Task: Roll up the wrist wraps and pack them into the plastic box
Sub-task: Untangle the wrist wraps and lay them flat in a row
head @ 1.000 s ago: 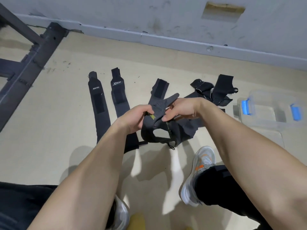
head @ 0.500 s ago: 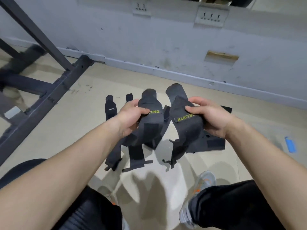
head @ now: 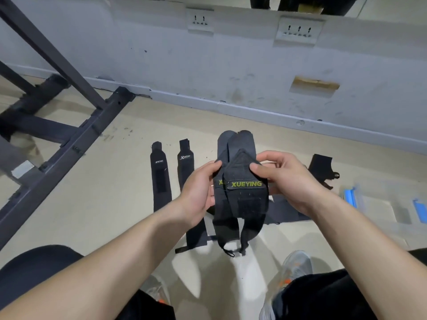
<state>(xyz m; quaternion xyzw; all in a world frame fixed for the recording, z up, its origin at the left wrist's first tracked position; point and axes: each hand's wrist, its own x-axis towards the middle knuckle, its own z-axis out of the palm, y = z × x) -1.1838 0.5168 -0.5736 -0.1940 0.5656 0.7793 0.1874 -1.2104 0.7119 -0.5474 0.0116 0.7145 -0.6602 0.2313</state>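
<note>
Over the beige floor [head: 97, 204], my left hand [head: 201, 190] and right hand [head: 286, 179] pinch two stacked black fabric XUEYING wrist wraps [head: 242, 195]; the clear plastic box [head: 381, 211] sits at three o'clock.

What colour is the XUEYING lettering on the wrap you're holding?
Yellow-green, on the black wrist wrap; the head view shows it clearly.

Beige floor [head: 87, 204], scuffed grey wall [head: 231, 58].
Black metal frame [head: 76, 137] at left; two socket plates [head: 298, 28] high on wall.

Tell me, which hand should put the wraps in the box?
Probably right. The right hand holds the XUEYING wraps on the side where the plastic box lies; the left hand is farther away.
</note>
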